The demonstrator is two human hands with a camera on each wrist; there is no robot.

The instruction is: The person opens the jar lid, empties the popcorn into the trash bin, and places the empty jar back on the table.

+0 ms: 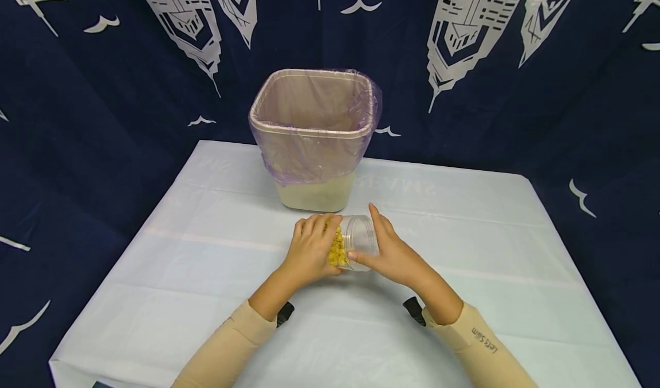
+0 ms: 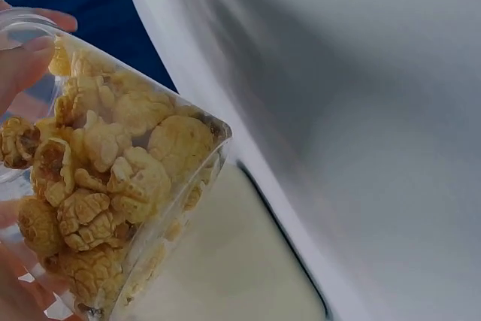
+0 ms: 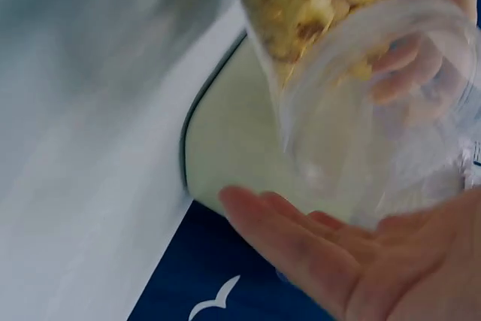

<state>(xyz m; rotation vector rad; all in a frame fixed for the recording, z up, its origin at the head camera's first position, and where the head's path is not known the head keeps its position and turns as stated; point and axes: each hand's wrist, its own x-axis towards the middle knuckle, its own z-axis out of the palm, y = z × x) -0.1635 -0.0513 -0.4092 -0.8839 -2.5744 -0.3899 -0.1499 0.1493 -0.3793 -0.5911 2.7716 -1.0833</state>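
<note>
Near the middle of the white cloth-covered bench [image 1: 479, 233], the person's left hand [image 1: 311, 247] has its fingers clamped round the filled end of a clear, cylindrical plastic jar [image 1: 356, 239]. Just behind stands a cream plastic bin [image 1: 317, 196] with a translucent purple liner [image 1: 309, 153] over its rim. The jar is held tipped on its side in front of the bin, its yellow popcorn [image 1: 337, 251] gathered at the left. It should be light, fairly stiff and slippery along the smooth wall, the popcorn brittle; the broad body seems the safest hold, the ridged right end giving more grip. I see no label on it. Beside that end, the right hand [image 1: 396, 256] has fingers straight, thumb spread apart; whether the thumb touches, I cannot tell. Faint reversed lettering on the cloth is unreadable. Farthest right, the beige right sleeve [image 1: 471, 351] reads "Lets Slim".
</note>
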